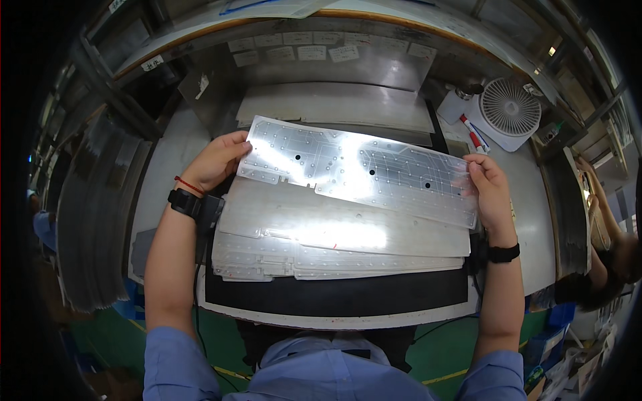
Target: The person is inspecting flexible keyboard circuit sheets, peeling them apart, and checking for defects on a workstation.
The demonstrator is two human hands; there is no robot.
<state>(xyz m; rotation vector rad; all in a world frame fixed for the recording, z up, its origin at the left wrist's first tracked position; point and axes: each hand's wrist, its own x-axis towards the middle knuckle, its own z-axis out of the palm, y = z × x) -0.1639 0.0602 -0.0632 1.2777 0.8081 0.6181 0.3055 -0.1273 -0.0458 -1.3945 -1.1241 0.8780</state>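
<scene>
Between my two hands I hold up a thin, clear plastic sheet (401,170) printed with fine circuit lines and dots, tilted so its right end hangs lower. My left hand (217,160) pinches its left end, thumb and fingers closed on the edge. The right end is gripped by my right hand (489,190), thumb on the face. Below the raised sheet lies a stack of similar sheets (254,264), with a plain pale sheet (287,214) on top. The stack rests on a black mat (334,294). Glare hides part of the printing.
Behind the mat lies another pale stack (334,107). At the far right stand a white fan (510,107), a bottle (455,105) and a red marker (475,139). Tall sheet stacks (93,214) flank the table at left. Another person's arm (598,194) shows at far right.
</scene>
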